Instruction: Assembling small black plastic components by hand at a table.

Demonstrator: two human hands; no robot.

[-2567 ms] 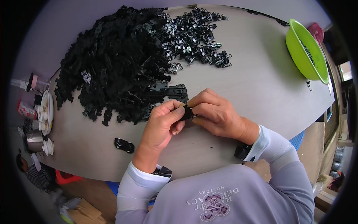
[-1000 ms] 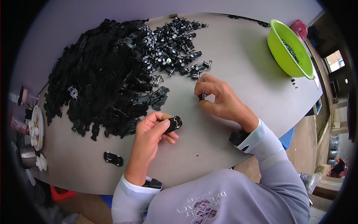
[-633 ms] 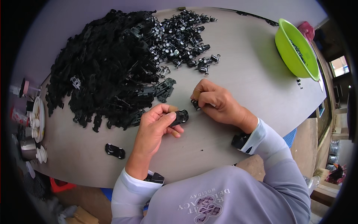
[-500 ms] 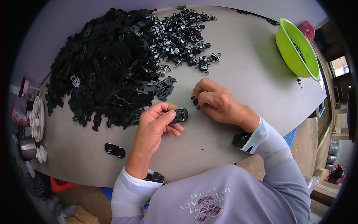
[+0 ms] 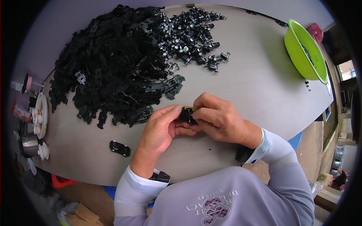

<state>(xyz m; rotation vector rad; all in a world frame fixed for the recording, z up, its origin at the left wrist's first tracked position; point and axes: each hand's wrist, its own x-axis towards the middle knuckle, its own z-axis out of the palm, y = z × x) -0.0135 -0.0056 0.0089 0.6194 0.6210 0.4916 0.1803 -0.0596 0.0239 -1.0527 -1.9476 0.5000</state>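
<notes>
Close together over the table, both hands meet at a small black toy car body (image 5: 185, 115). My left hand (image 5: 160, 128) pinches it between thumb and fingers. My right hand (image 5: 222, 119) has its fingers closed on a small black wheel unit, pressed against the car body; the fingers cover most of it. A second black toy car (image 5: 120, 148) lies by itself on the table, left of my left forearm. Beyond my hands rises a large heap of black plastic car parts (image 5: 113, 67). Beside it spreads a pile of small wheel units (image 5: 188, 35).
A lime-green basin (image 5: 294, 49) with small dark parts stands at the right edge of the grey table (image 5: 252, 86). On the left edge are a white plate (image 5: 42, 116), a metal pot (image 5: 29, 145) and white lids (image 5: 43, 150). A few loose wheel units (image 5: 215, 62) lie near the pile.
My right hand has moved left and toward me, bringing the wheel unit to the toy car body in my left hand. The view has shifted slightly.
</notes>
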